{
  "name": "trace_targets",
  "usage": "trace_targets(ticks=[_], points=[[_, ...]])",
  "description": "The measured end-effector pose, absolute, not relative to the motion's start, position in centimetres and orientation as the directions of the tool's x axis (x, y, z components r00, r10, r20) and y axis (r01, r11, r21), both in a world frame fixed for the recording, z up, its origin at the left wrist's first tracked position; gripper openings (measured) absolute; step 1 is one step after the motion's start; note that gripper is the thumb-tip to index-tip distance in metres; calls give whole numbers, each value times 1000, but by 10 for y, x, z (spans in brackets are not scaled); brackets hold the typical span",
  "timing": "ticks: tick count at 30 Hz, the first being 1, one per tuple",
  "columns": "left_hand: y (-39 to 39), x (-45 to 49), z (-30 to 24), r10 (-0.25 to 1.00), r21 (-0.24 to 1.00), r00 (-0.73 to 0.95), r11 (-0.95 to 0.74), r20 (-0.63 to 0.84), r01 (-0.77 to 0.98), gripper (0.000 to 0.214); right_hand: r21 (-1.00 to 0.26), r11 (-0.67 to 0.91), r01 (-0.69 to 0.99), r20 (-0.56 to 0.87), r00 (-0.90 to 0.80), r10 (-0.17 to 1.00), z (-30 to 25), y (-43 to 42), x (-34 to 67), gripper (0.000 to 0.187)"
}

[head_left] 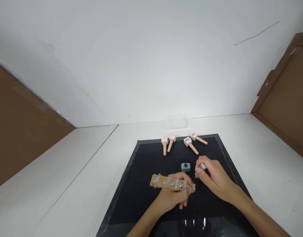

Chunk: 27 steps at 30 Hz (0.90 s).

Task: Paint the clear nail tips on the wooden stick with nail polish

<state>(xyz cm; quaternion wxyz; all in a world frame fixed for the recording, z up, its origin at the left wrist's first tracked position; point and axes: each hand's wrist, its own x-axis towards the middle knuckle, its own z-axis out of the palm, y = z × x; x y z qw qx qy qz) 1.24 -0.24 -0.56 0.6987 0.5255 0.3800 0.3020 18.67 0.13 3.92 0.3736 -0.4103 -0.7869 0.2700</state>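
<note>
My left hand (174,196) is closed around a tan nail tip holder (169,182), which carries several clear false nails in a row. My right hand (213,176) pinches the grey-white cap of a nail polish brush (202,166). Its dark bristle end points down at the false nail (193,188) at the holder's right end; whether they touch I cannot tell. Just beyond my hands stands a small teal bottle (185,167) with its dark mouth uncovered.
Two white bottles with pink caps (164,141) lie at the mat's far edge, and two more with purple labels (188,142) lie to their right. The black mat (138,171) rests on a white table. Behind is a clear tray (177,123); brown cardboard (287,95) flanks the sides.
</note>
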Motion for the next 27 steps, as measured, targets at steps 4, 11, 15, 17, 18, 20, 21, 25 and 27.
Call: trace_targets(ticks=[4,11,15,17,18,20,21,25,27], points=[[-3,12,-6,820,963,533,266,-208,-33,30,-725,537,431,431,-323,842,38,1,188,17],[-1,13,-6,823,962,527,271,-212,-35,28,-706,555,440,407,-390,826,41,0,187,18],[-1,12,-6,827,960,525,273,-202,-61,27,-674,592,442,487,-337,806,42,1,186,17],[-1,12,-6,829,960,523,272,-200,-63,27,-723,577,379,470,-343,814,42,-1,186,18],[-1,12,-6,828,960,525,273,-200,-64,27,-740,568,360,455,-354,817,42,-1,186,19],[0,12,-6,828,959,525,275,-198,-72,28,-742,561,367,429,-384,818,42,-2,185,18],[0,12,-7,828,958,524,277,-197,-78,28,-723,569,391,431,-389,814,41,-2,184,17],[0,12,-12,836,955,517,277,-185,-105,30,-639,620,456,521,-337,784,38,0,185,12],[0,12,-13,837,953,517,278,-181,-117,31,-666,617,419,530,-317,787,37,-1,185,13]])
